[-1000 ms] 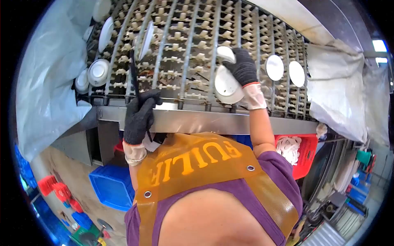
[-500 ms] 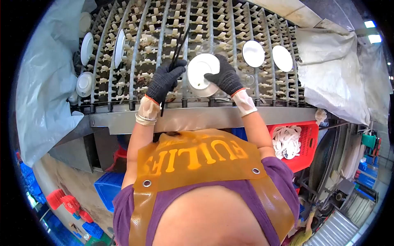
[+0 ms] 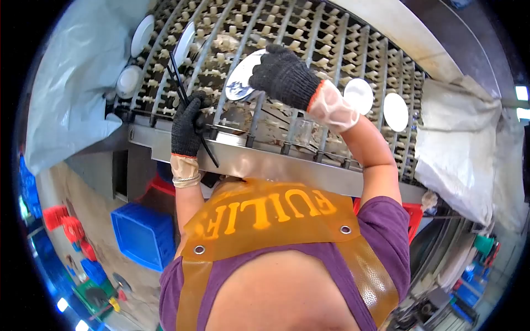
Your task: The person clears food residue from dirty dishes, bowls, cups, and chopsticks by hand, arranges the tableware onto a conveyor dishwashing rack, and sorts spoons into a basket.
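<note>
My right hand (image 3: pixel 290 77), in a black knit glove, reaches over the pegged conveyor with its fingers closed on the edge of a white plate (image 3: pixel 243 77). The plate is tilted, and a blue pattern shows on its lower part. Nearer the front rail, my left hand (image 3: pixel 189 124), gloved alike, is closed around black chopsticks (image 3: pixel 178 77) that stick out above and below the fist. Just right of that hand, a white dish (image 3: pixel 231 138) lies partly hidden by the rail. A clear glass (image 3: pixel 302 132) is below my right wrist.
More white plates stand in the pegged conveyor (image 3: pixel 265 30), including one plate (image 3: pixel 359 96) right of my forearm and another plate (image 3: pixel 143 36) far left. A metal rail (image 3: pixel 265 165) runs along the front. Plastic sheets (image 3: pixel 72 88) hang at both ends. A blue crate (image 3: pixel 142 234) sits lower left.
My right hand has moved farther over the conveyor, and the plate there now stands tilted. My left hand has moved left and down, still with the chopsticks. The view has turned.
</note>
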`<control>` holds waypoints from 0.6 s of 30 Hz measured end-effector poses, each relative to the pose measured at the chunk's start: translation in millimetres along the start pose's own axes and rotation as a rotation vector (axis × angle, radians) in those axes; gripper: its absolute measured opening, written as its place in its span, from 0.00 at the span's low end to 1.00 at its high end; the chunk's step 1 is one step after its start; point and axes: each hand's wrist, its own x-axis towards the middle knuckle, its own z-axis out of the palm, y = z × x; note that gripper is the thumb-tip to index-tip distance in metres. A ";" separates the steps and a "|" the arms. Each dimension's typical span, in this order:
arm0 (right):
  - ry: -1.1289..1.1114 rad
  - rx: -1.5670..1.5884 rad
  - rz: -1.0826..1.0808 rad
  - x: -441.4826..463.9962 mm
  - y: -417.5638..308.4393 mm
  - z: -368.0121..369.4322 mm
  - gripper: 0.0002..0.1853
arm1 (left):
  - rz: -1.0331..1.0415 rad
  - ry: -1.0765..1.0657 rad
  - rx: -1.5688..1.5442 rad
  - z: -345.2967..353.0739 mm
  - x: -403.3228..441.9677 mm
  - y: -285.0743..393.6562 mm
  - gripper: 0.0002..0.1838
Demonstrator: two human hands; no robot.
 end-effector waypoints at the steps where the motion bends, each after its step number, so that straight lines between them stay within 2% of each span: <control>1: -0.188 -0.120 -0.006 8.7 6.1 8.7 0.06 | -0.026 0.043 -0.021 -5.2 -4.4 -3.9 0.13; 3: -0.105 -0.169 0.025 8.6 18.7 16.3 0.05 | -0.004 0.049 -0.010 -19.7 -10.5 -12.4 0.14; 5: -0.189 -0.166 0.111 8.6 30.6 21.9 0.05 | 0.069 0.069 -0.097 -25.8 -17.6 -20.7 0.13; 6: -0.013 -0.212 0.085 4.4 35.0 28.6 0.12 | 0.113 0.081 -0.006 -23.7 -20.4 -21.5 0.13; 7: -0.016 -0.206 0.073 1.9 40.4 35.2 0.12 | 0.111 0.093 -0.011 -19.0 -22.7 -21.6 0.13; 9: 0.122 0.054 0.387 -5.5 52.7 50.5 0.21 | 0.068 0.083 -0.033 -8.0 -27.4 -17.3 0.13; 10: 0.095 0.125 0.464 -15.0 63.4 47.8 0.27 | 0.067 0.053 -0.036 -8.2 -26.8 -17.9 0.14; 11: 0.055 0.198 0.573 -31.8 66.1 42.8 0.27 | 0.069 0.046 -0.036 -7.9 -25.8 -18.5 0.14; 13: -0.162 0.396 0.623 -56.9 71.9 53.2 0.26 | 0.117 -0.062 -0.154 -7.3 -24.0 -24.2 0.14; 14: -0.237 0.440 0.498 -67.5 67.9 58.5 0.27 | 0.110 -0.085 -0.199 -10.5 -22.7 -28.3 0.16; 18: -0.217 0.236 0.508 -78.0 43.2 67.4 0.30 | 0.156 -0.144 -0.337 -16.0 -18.9 -40.0 0.18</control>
